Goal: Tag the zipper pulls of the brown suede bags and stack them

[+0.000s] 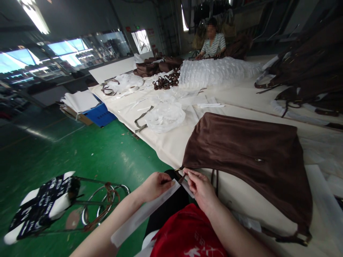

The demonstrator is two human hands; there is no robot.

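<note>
A dark brown handbag (241, 139) lies flat on the table in front of me, its zip pull facing up. My left hand (157, 186) is closed, thumb and fingers pinching the end of a long white wrapping strip (142, 217) that hangs down past my forearm. Close beside it, my right hand (199, 184) pinches the brown strap (182, 178) near the metal ring at the bag's left corner. A second piece of white strip shows below the right fingers. Exactly how strip and strap meet is hard to make out.
Crumpled clear plastic (166, 116) and a grey strap lie farther along the table (160, 144). Behind are a heap of bubble wrap (214, 71) and brown pieces; a seated person (213, 44) works there. Brown bags (308, 67) pile up right. A stool (45, 203) stands left.
</note>
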